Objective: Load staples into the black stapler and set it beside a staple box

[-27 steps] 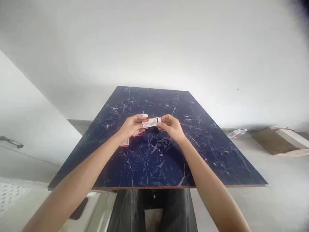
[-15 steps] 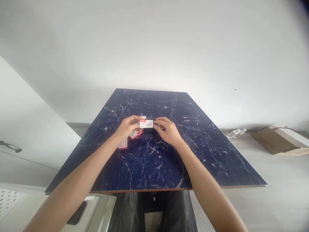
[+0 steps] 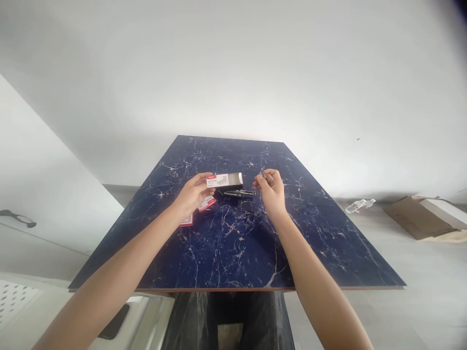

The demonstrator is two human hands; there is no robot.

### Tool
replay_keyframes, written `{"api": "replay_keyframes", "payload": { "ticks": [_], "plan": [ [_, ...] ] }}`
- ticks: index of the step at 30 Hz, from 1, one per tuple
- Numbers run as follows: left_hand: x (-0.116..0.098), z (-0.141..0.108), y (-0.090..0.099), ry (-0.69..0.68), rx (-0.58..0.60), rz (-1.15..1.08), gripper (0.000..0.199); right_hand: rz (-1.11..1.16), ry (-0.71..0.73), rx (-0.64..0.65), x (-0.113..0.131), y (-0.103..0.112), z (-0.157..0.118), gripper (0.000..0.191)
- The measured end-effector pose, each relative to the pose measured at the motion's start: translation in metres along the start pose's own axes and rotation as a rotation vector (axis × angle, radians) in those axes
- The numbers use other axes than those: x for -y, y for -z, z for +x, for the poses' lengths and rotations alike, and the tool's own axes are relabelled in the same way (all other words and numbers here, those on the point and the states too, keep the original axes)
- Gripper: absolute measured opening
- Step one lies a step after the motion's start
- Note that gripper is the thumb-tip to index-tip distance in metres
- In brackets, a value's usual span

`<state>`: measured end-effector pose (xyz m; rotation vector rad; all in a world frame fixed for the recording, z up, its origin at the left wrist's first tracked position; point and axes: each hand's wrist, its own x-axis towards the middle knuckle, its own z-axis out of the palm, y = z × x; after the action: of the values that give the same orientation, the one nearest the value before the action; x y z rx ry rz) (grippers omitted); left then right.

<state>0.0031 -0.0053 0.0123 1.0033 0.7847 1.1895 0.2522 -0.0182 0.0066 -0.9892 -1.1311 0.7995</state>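
While the left hand [image 3: 193, 197] grips the left end of a small red-and-white printed carton [image 3: 218, 181], the carton is held up, lying roughly level — its right end is open, greyish inside. Right hand [image 3: 272, 188] is just right of the carton, apart from it, fingers bunched narrow; a greyish bit seems to show at the fingertips, cannot tell what it is. Just below the carton in view, a slim black-and-silver stapler-like item [image 3: 241, 194] sits on the dark blue marble-patterned tabletop [image 3: 233, 253]. Two more boxes are below-left of the carton: a red-and-white box [image 3: 206, 203] near it, and a red-edged box [image 3: 187, 222] farther off, partly hidden by the left hand. Well right of the carton, past the tabletop — a clear plastic bottle [image 3: 355, 206], then an open brown cardboard box [image 3: 406, 214], both on the pale floor [image 3: 386, 257].
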Motion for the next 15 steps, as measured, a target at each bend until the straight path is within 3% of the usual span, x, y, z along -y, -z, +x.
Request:
{"api": "replay_keyframes", "payload": {
  "ticks": [2,6,12,15],
  "plan": [
    [0.002,0.000,-0.001,0.049,0.037,-0.037,0.030,0.085,-0.108,0.037,0.000,0.001,0.001,0.023],
    [0.008,-0.002,-0.005,0.106,0.084,-0.056,0.028,0.118,-0.287,0.247,0.001,-0.005,-0.005,0.029],
    [0.007,-0.009,-0.012,0.087,0.182,-0.133,0.027,0.075,-0.275,0.355,0.003,-0.012,-0.012,0.038],
    [0.006,-0.012,-0.013,0.066,0.201,-0.030,0.034,0.091,-0.297,0.389,0.001,-0.013,-0.013,0.040]
  ]
}}
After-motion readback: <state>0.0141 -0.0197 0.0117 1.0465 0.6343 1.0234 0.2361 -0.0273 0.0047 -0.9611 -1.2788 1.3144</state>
